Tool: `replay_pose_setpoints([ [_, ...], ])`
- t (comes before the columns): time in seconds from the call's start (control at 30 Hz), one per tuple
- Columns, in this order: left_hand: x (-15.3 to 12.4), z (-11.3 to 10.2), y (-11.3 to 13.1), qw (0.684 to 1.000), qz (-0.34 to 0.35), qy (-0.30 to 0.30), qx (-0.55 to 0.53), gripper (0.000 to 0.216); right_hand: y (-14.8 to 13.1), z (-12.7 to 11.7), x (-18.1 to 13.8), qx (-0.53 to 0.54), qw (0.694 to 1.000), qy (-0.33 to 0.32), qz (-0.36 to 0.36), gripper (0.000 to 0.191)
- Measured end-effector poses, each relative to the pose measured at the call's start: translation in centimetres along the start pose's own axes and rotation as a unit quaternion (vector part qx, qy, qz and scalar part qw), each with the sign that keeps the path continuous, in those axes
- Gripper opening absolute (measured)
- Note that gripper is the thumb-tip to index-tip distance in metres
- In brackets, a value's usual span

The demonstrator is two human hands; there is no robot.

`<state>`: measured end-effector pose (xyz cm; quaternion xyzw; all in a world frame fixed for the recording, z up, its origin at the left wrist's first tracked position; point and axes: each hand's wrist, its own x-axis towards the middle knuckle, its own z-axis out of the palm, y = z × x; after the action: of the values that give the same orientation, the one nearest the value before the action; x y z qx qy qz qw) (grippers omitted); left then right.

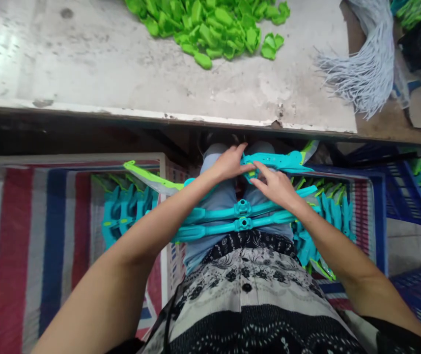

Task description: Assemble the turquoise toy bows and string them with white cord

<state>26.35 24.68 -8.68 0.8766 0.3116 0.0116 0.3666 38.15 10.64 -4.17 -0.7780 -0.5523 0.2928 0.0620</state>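
Over my knees lies a teal plastic toy bow point(274, 160) with lime-green and grey ends. My left hand point(231, 163) grips its middle, thumb and fingertips on the centre part. My right hand point(274, 186) holds the same middle from the other side, thumb and index finger pinching around a small lime-green piece point(251, 169) there. The underside of the grip is hidden. Closer to my waist, two more teal bow pieces point(221, 213) rest side by side across my lap, each with a round hole at its centre; my forearms cover parts of them.
On the worktable point(85, 73) ahead sit a heap of lime-green plastic pieces point(217, 29) and a bundle of white strings point(368, 69). A striped-lined crate point(18, 236) with teal bows stands left. Blue crates point(380, 221) with similar parts stand right.
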Motion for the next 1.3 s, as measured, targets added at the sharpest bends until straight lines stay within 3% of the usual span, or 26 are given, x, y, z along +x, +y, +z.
replay_pose_setpoints([
  [0.07, -1.6, -0.7, 1.2, 0.998, 0.020, 0.055, 0.017, 0.060, 0.3, -1.1, -1.6, -0.076, 0.996, -0.026, -0.050, 0.050],
  [0.13, -4.1, -1.1, 2.5, 0.997, 0.038, 0.059, -0.015, 0.041, 1.0, -1.6, -3.0, -0.129, 0.985, -0.080, -0.082, 0.045],
  [0.2, -7.0, -0.8, 3.4, 0.997, 0.023, -0.008, -0.067, 0.036, 1.8, -1.6, -4.0, -0.172, 0.972, -0.135, -0.089, 0.042],
  [0.27, -9.4, 0.2, 3.5, 0.991, -0.025, -0.112, -0.075, 0.042, 2.3, -1.9, -4.1, -0.183, 0.965, -0.163, -0.093, 0.037],
  [0.33, -10.8, 1.5, 3.0, 0.978, -0.071, -0.193, -0.037, 0.041, 2.3, -2.9, -3.1, -0.149, 0.974, -0.131, -0.111, 0.030],
  [0.37, -11.1, 2.2, 2.7, 0.973, -0.086, -0.213, -0.018, 0.039, 2.1, -3.8, -2.1, -0.123, 0.981, -0.082, -0.123, 0.028],
  [0.43, -11.0, 3.0, 2.0, 0.971, -0.097, -0.219, 0.000, 0.037, 1.5, -6.1, 1.2, -0.082, 0.986, 0.057, -0.135, 0.030],
  [0.5, -10.5, 3.4, 1.6, 0.975, -0.091, -0.205, -0.006, 0.036, 1.0, -8.6, 6.1, -0.069, 0.971, 0.195, -0.123, 0.033],
  [0.57, -10.1, 3.4, 1.5, 0.976, -0.082, -0.199, -0.020, 0.035, 1.1, -10.8, 12.0, -0.076, 0.951, 0.280, -0.102, 0.032],
  [0.7, -10.0, 3.2, 1.6, 0.976, -0.085, -0.200, -0.026, 0.036, 2.5, -12.7, 23.1, -0.072, 0.925, 0.357, -0.113, 0.042],
  [0.77, -10.1, 3.1, 1.8, 0.976, -0.093, -0.196, -0.024, 0.036, 3.4, -12.7, 26.5, -0.072, 0.920, 0.367, -0.115, 0.045],
  [0.83, -9.9, 3.1, 1.9, 0.978, -0.097, -0.183, -0.027, 0.036, 3.9, -12.6, 27.7, -0.078, 0.920, 0.366, -0.118, 0.044],
  [0.93, -9.0, 3.2, 2.0, 0.981, -0.101, -0.164, -0.039, 0.039, 3.8, -12.6, 25.6, -0.080, 0.925, 0.346, -0.135, 0.043],
  [1.03, -7.8, 3.3, 1.6, 0.978, -0.092, -0.165, -0.085, 0.042, 2.7, -12.7, 19.1, -0.068, 0.941, 0.285, -0.169, 0.046],
  [1.1, -7.4, 3.2, 1.2, 0.972, -0.070, -0.178, -0.138, 0.044, 1.9, -12.2, 13.4, -0.054, 0.952, 0.217, -0.210, 0.041],
  [1.2, -7.2, 2.8, 0.8, 0.960, -0.058, -0.204, -0.184, 0.049, 1.3, -9.7, 5.0, -0.031, 0.954, 0.058, -0.291, 0.029],
  [1.3, -7.1, 2.5, 0.6, 0.953, -0.082, -0.217, -0.196, 0.053, 1.7, -5.8, 0.0, -0.065, 0.939, -0.064, -0.331, 0.022],
])
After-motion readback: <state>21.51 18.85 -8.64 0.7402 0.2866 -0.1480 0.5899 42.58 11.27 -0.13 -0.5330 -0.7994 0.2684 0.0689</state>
